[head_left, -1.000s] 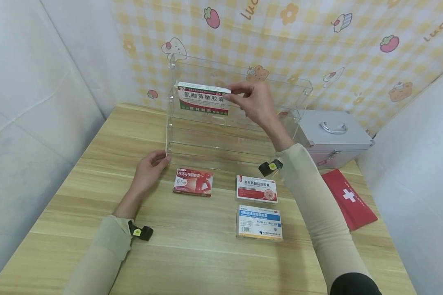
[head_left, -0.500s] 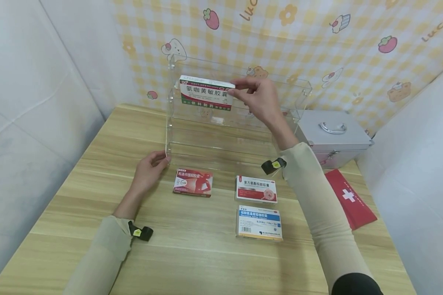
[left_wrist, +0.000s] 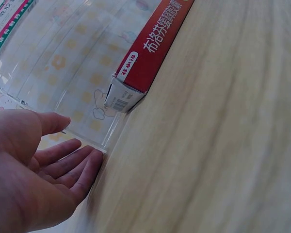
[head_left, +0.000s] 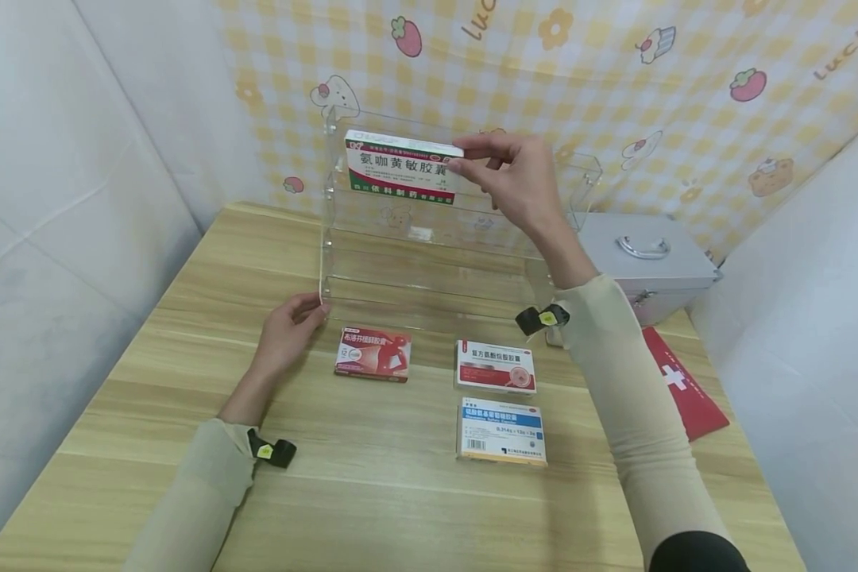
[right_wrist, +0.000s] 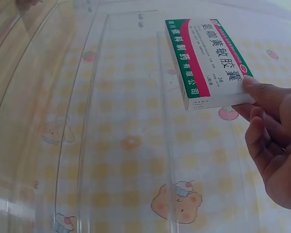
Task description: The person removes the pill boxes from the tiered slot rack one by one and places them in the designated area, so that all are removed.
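Observation:
A clear acrylic tiered rack (head_left: 429,278) stands on the table. My left hand (head_left: 293,330) holds its lower left corner, thumb at the front edge and fingertips against the side in the left wrist view. Between thumb and fingers, my right hand (head_left: 518,175) pinches the right end of a white, green and red medicine box (head_left: 400,168). That box is upright at the rack's top tier, label facing me; whether it touches the tier I cannot tell. In the right wrist view the same medicine box (right_wrist: 208,63) sits near the clear shelves.
A red medicine box (head_left: 373,354) lies before the rack. Right of it lie a white-and-red medicine box (head_left: 496,367) and a blue-and-white one (head_left: 501,430). A silver case (head_left: 643,254) and a red pouch (head_left: 686,389) are at the right. A patterned curtain (head_left: 429,71) hangs behind.
My right hand has raised the medicine box from lower on the rack to its top tier, shifting slightly right. The left hand stays at the rack's corner.

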`<state>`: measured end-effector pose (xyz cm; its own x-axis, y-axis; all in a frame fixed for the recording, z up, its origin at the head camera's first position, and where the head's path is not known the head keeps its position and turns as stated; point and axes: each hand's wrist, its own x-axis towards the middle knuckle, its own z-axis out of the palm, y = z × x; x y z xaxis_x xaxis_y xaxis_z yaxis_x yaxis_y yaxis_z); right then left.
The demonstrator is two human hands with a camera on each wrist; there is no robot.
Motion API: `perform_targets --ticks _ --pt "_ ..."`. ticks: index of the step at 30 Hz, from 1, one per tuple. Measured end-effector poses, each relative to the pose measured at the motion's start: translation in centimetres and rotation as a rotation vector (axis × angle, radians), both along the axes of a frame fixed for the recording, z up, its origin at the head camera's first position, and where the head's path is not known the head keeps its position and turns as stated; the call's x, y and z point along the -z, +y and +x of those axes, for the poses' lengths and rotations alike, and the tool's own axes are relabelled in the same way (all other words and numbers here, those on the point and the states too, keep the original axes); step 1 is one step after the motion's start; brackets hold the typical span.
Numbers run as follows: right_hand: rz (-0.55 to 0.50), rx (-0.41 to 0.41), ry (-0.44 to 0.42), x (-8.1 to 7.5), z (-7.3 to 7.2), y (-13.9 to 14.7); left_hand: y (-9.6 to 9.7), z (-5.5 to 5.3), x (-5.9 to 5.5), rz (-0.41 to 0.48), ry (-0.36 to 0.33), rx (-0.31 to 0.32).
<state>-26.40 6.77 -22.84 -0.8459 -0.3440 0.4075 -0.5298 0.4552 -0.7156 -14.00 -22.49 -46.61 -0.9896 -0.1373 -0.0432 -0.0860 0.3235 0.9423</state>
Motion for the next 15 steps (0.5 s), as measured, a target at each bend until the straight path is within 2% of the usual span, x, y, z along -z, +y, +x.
perform_targets --ticks 4,6,15 --pt "0.019 -0.012 -0.006 -1.1 1.6 -0.2 0.0 0.0 -0.1 -0.005 0.001 -0.003" --pt "0.032 -0.017 -0.01 -1.3 2.0 -0.2 0.0 0.0 -0.1 -0.005 0.0 -0.002" --pt "0.058 -0.059 -0.012 0.3 1.2 0.5 0.0 -0.1 0.1 -0.005 0.003 -0.001"
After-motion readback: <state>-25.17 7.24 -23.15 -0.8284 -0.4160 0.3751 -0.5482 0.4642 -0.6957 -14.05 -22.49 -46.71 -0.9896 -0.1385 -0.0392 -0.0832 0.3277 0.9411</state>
